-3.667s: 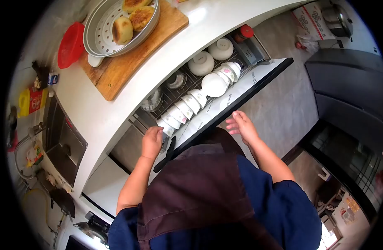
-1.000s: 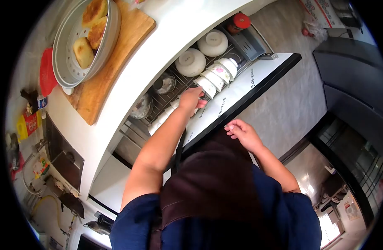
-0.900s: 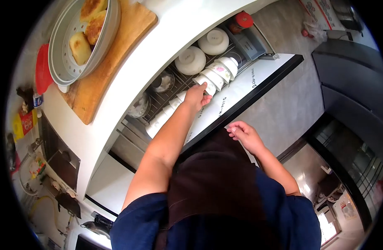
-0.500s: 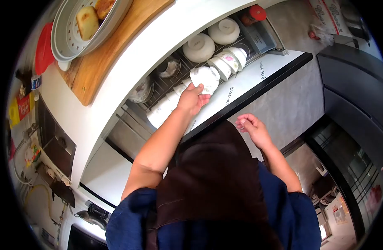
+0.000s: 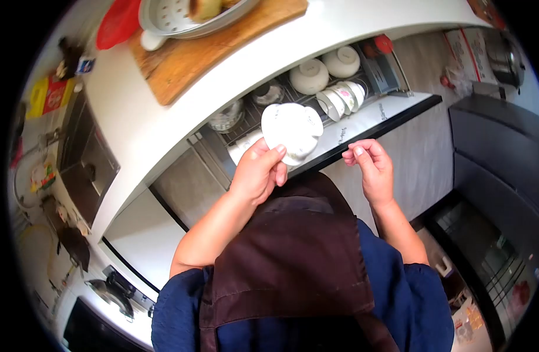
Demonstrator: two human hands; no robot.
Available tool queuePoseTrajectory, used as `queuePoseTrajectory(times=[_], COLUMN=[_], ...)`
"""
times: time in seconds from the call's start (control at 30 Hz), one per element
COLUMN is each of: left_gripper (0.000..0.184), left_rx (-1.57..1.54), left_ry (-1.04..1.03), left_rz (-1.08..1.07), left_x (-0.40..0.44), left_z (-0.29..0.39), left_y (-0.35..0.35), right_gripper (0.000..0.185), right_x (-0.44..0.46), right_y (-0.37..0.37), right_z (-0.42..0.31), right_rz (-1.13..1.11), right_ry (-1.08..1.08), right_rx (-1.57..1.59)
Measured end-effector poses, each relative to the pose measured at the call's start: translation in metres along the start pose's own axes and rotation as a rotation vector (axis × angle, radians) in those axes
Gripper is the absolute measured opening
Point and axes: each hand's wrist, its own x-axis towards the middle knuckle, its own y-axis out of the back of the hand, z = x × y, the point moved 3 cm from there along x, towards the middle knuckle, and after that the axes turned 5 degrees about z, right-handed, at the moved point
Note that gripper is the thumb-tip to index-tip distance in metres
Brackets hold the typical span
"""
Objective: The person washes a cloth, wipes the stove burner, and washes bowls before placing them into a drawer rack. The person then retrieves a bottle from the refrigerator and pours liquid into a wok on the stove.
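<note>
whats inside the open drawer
The drawer holds two upturned bowls, shiny vessels, tilted flowered bowls, a grey caddy and a red-lidded jar. More white bowls show partly behind the left hand and its held bowl, which hide what else lies there.

Left fingers (image 5: 275,152) hold a white bowl (image 5: 290,126); right fingers (image 5: 370,147) curl nearby.

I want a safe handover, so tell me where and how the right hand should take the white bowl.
Probably best: bring the right hand in from the person's right and pinch the right edge of the white bowl, which is uncovered. The left hand grips the near-left edge, thumb over it, leaving the right side free. Blur hides finer shape.
</note>
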Motion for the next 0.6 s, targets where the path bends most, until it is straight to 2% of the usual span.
queuePoseTrajectory(times=[0.13,0.3,0.4,0.6], left_gripper=[0.018,0.021,0.02,0.016], left_rx=[-0.033,-0.136,-0.227,-0.179], left_ry=[-0.095,-0.3,-0.448,-0.664], left_rz=[0.029,0.121,0.163,0.305], left_x=[-0.061,-0.136,-0.182,-0.268], left_z=[0.033,0.069,0.094,0.137], left_y=[0.015,0.069,0.122,0.263], right_gripper=[0.015,0.016,0.017,0.016], right_x=[0.0,0.0,-0.012,-0.069], right_y=[-0.043,-0.132,-0.2,-0.344], right_z=[-0.024,-0.06,-0.074,-0.059], right_rz=[-0.161,-0.365,-0.451,-0.478], right_ry=[0.072,0.187,0.267,0.331], right_rx=[-0.024,-0.048,-0.067,-0.063])
